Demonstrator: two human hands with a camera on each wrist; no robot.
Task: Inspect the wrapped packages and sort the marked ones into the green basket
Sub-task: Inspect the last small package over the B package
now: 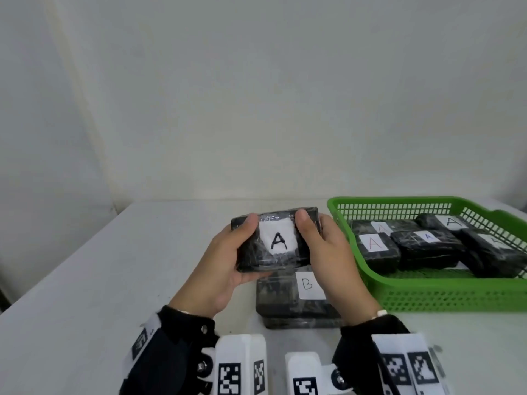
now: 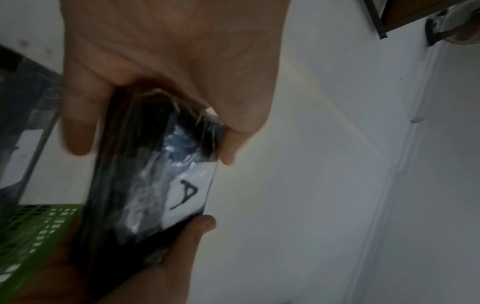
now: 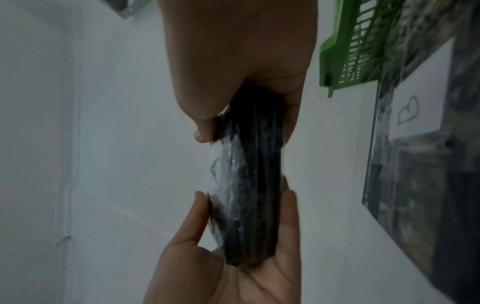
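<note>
A black wrapped package with a white label marked A [image 1: 278, 240] [image 2: 145, 185] [image 3: 246, 185] is held above the table. My left hand [image 1: 228, 258] grips its left end, thumb on top. My right hand [image 1: 325, 252] grips its right end the same way. Beneath it on the table lies another black package with a label marked B [image 1: 296, 300] [image 3: 415, 144]. The green basket [image 1: 427, 295] [image 2: 28, 236] [image 3: 345, 51] stands to the right and holds several black packages labelled A [image 1: 422, 246].
The white table [image 1: 114, 266] runs back to a plain white wall. The basket's left rim is close to my right hand. White marker blocks [image 1: 242, 363] sit on both wrists at the bottom of the head view.
</note>
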